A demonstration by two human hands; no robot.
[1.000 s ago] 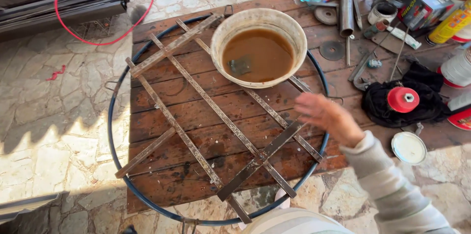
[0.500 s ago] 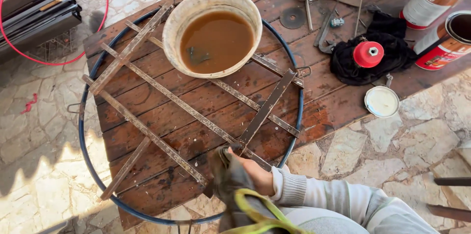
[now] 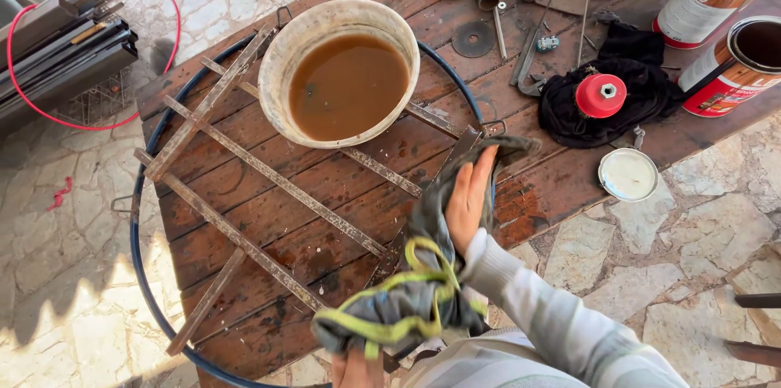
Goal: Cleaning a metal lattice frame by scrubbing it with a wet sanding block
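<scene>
Grey-yellow rag [image 3: 423, 274] runs lengthwise from near desk [image 3: 244, 217] edge toward far right; right hand [image 3: 468, 197] flat on it, left hand [image 3: 354, 370] gripping its near end. Bucket [image 3: 285, 71] holds brown liquid [image 3: 350, 87].

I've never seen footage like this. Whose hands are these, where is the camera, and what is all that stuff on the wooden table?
There is no machine here: a person works with bare hands, and the single camera sits on their head, looking down. The right hand presses a grey cloth with yellow-green trim against a metal bar of the round grid. The left hand shows only at the bottom edge, gripping the cloth's lower end. The grid, rusty flat bars inside a blue hoop, lies on a dark wooden table. On it stands a pale bucket of brown liquid. To the right lie a black rag with a red disc on it, a round white lid, two paint cans, one open, and small tools. The ground is stone paving.
</scene>
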